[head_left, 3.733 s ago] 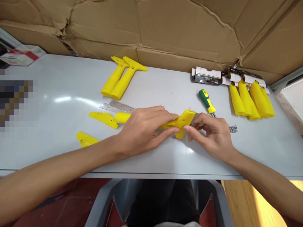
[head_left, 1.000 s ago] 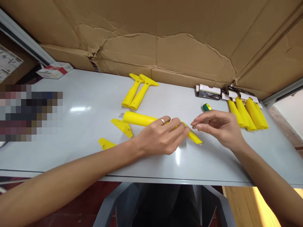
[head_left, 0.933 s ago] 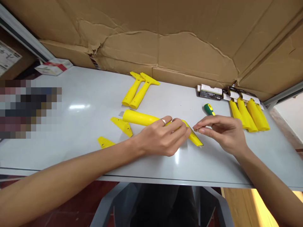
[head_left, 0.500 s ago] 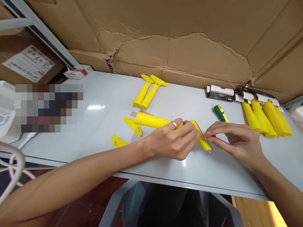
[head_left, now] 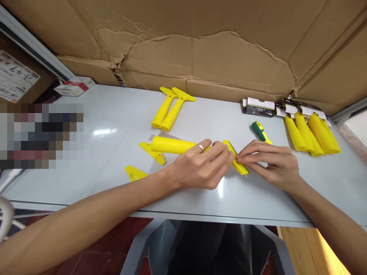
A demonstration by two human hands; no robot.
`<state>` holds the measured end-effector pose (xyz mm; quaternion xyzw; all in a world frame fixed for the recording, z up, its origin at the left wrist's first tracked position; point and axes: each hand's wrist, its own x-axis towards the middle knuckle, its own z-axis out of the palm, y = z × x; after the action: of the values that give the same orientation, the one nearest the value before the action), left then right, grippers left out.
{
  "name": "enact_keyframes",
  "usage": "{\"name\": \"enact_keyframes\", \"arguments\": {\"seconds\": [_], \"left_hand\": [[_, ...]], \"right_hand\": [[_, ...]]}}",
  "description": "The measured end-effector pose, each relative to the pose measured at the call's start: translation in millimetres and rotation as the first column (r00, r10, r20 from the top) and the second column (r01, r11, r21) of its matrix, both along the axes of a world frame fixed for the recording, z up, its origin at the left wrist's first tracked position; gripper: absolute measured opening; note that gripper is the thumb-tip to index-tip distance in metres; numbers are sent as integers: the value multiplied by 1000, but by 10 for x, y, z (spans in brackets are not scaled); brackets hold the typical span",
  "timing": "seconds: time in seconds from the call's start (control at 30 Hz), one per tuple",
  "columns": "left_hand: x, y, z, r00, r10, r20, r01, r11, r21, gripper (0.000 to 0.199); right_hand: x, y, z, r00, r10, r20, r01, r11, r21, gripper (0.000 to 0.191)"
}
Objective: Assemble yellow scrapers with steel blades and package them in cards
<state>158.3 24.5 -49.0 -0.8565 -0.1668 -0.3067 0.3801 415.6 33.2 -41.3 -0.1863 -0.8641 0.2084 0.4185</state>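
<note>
My left hand (head_left: 202, 166), a ring on one finger, is closed around a yellow scraper (head_left: 169, 145) that lies nearly level above the table. Its handle end points left, and its crosswise head with a dark edge shows between my two hands. My right hand (head_left: 272, 164) is pinched at that head, thumb against fingertips; whatever sits in the pinch is too small to name. Left of the hands lie a yellow head plate (head_left: 155, 153) and another yellow plate (head_left: 134, 173), partly covered by my left forearm. A thin metal blade (head_left: 167, 135) lies behind the handle.
Two yellow scrapers (head_left: 177, 110) lie at the back. A green and yellow screwdriver (head_left: 259, 130) is behind my right hand. Several yellow handles (head_left: 304, 131) and black-and-white boxes (head_left: 260, 107) stand at the back right, before a cardboard wall (head_left: 218, 57). A small box (head_left: 75, 86) sits back left.
The camera view has shifted, so everything appears further left. My right fingers have come closer against the scraper head; my left hand keeps its grip.
</note>
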Motion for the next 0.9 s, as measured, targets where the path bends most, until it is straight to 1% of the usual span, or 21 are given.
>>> {"name": "enact_keyframes", "arguments": {"seconds": [0.1,0.2,0.3,0.43,0.6,0.73,0.9], "left_hand": [[13,-21,20,999,5,47,-5,1000,3,13],[41,-36,18,998,-1,58,3,1000,-22,11],[61,-35,-1,999,11,51,-9,999,-50,11],[58,-33,-9,999,28,44,-26,998,-49,13],[40,-37,-2,999,15,52,-14,1000,-28,9],[38,-38,-7,999,21,35,-19,998,-52,11],[49,-54,-6,999,54,8,-53,994,-93,15]], "right_hand": [[10,-2,9,1000,7,-18,-6,999,40,48],[30,-35,12,1000,-25,-4,25,997,69,55],[48,-69,7,997,-77,22,75,992,97,52],[44,-94,-8,993,-102,50,95,986,141,45],[-11,-110,-23,988,-154,-12,154,984,84,43],[-40,-111,-39,993,-115,-5,115,990,80,38],[-33,-112,-33,995,-102,-3,102,994,27,39]]}}
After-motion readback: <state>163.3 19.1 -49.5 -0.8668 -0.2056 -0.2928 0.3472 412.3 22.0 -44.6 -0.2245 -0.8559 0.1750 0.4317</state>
